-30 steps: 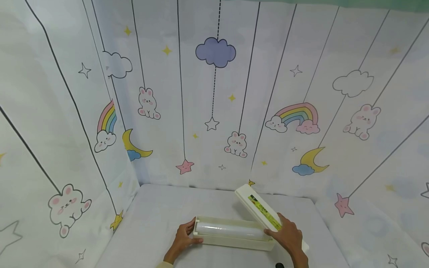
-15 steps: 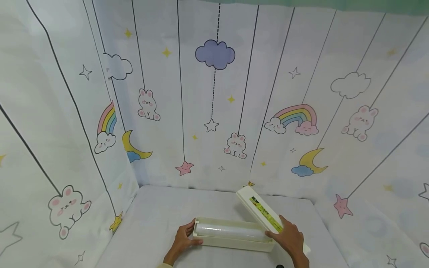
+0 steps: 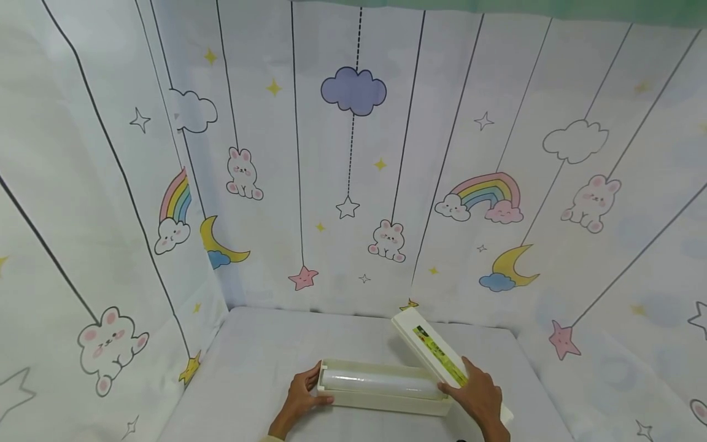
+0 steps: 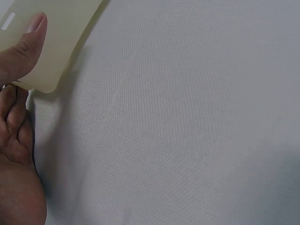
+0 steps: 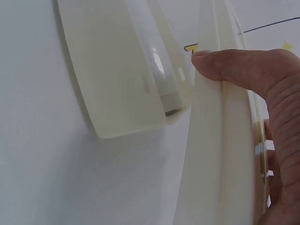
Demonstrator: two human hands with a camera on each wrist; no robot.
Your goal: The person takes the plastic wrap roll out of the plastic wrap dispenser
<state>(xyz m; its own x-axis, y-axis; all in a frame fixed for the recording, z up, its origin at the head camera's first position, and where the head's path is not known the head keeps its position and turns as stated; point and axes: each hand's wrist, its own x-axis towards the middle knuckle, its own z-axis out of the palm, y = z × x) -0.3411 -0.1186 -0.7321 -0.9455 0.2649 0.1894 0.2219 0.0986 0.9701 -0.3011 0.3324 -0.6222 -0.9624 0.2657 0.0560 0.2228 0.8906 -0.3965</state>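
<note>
A long cream plastic wrap box (image 3: 386, 403) lies uncovered on the table, with a shiny roll of clear film (image 3: 381, 383) inside. At its left end my left hand (image 3: 302, 393) grips it, thumb on the front wall; the left wrist view shows that thumb (image 4: 23, 54) flat against the box (image 4: 63, 33). Over the box's right end, my right hand (image 3: 479, 393) holds the cream lid (image 3: 410, 320) at a slant, its green and yellow label (image 3: 439, 355) facing up. In the right wrist view the thumb presses one side of the lid (image 5: 204, 150), fingers behind it.
The table (image 3: 265, 337) has a white cloth. White curtains (image 3: 331, 153) printed with bunnies, clouds and stars stand behind it and along both sides. A sliver of something dark (image 3: 461, 440) shows at the bottom edge, near my right wrist.
The head view has tilted up slightly, so the dark thing at the bottom edge has almost left the picture. Both hands keep their hold; the lid shifts very slightly right.
</note>
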